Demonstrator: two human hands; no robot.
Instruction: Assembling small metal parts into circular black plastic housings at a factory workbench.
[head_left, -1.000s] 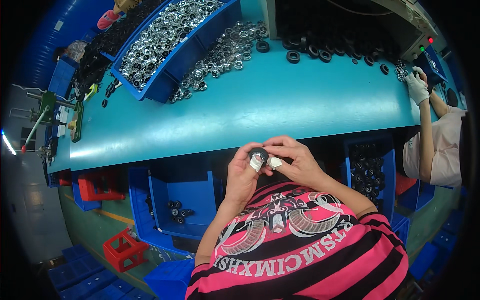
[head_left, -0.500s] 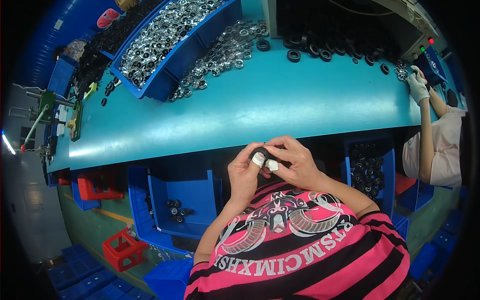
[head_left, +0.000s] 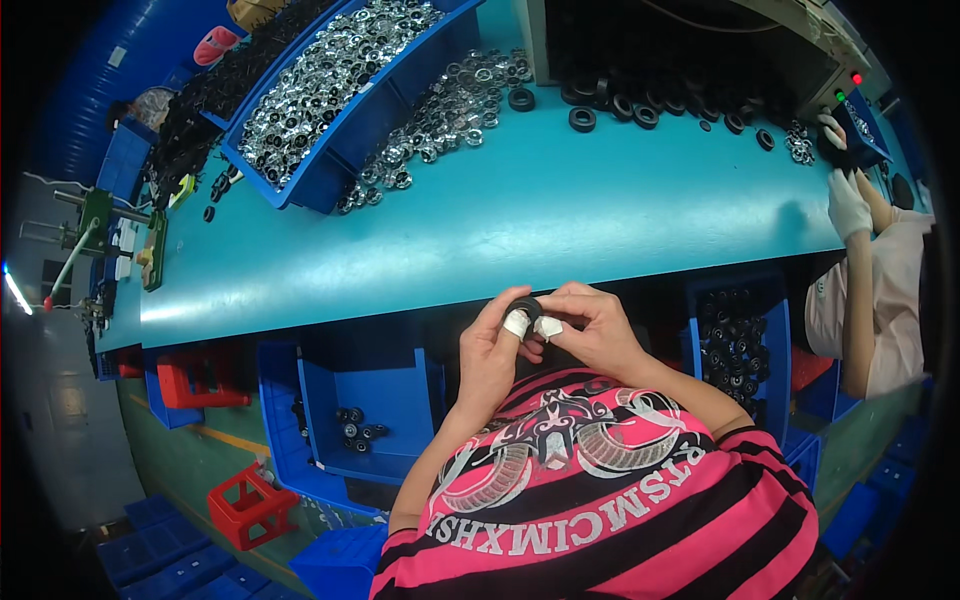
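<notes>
**Two hands, one black ring**

Both hands meet just below the bench (head_left: 520,235) edge. The left hand (head_left: 492,345) and right hand (head_left: 590,325) pinch a small black ring (head_left: 523,305) between taped fingertips (head_left: 516,323). Farther off, shiny rings (head_left: 440,105) lie loose beside a blue bin (head_left: 335,150).

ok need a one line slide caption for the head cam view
Both hands, left hand and right hand, pinch a small black ring at the teal workbench edge.
</notes>
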